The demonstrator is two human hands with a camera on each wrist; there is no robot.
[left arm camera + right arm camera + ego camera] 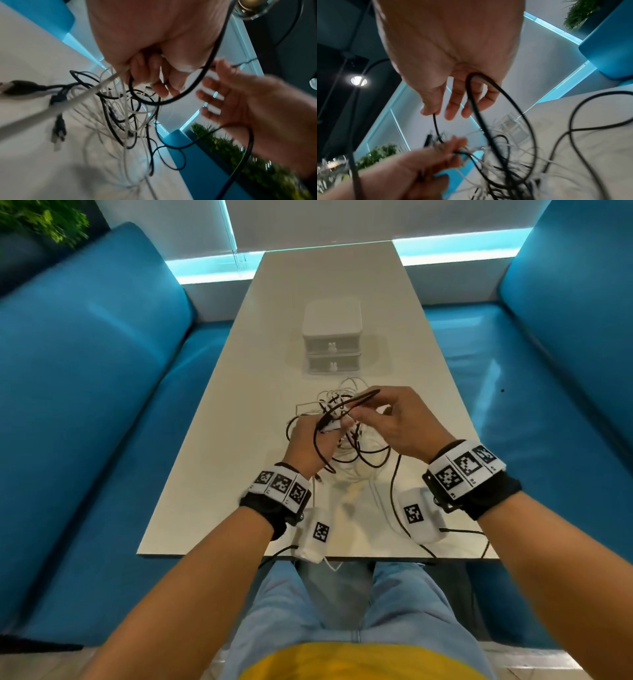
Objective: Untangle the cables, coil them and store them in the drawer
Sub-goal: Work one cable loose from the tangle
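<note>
A tangle of black and white cables point(356, 450) lies on the pale table point(222, 481), in front of a small white two-drawer unit point(331, 337) whose drawers are both closed. My left hand point(337, 422) is just above the tangle, fingers curled round a bundle of white and black strands point(120, 75). My right hand point(363, 412) is close beside it and pinches a black cable point(361, 398) between thumb and forefinger point(428, 109). A loop of that black cable point(488, 121) hangs across its other fingers. A black plug point(22, 87) sticks out of the tangle.
Blue sofas flank the table on the left point(102, 405) and right point(565, 371). One black strand point(397, 508) trails toward the table's near edge. A green plant point(44, 220) stands at the far left. Bare tabletop lies beyond the drawer unit.
</note>
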